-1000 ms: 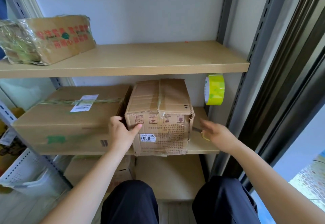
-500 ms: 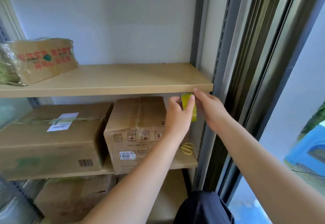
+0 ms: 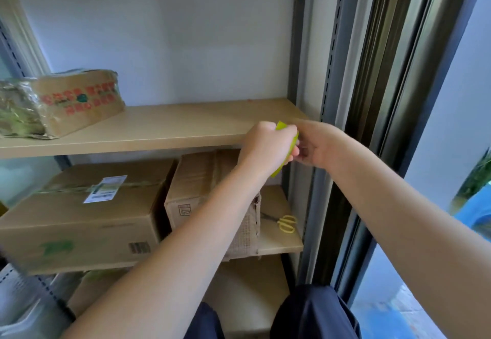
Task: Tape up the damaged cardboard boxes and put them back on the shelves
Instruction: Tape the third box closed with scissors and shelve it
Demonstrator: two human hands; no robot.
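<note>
Edge-on and running from 12 down to 7 o'clock, the yellow-green tape roll [image 3: 288,150] sits gripped between left hand [image 3: 261,147] and right hand [image 3: 316,144], just right of the shelf edge [image 3: 132,143].

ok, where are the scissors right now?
Head view, lower right: the yellow-handled scissors lie on the middle shelf, just right of the torn box.

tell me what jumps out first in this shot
Both hands, left hand and right hand, grip a yellow-green tape roll at the upper shelf's right front edge. Below, a torn box sits beside yellow scissors.
</note>
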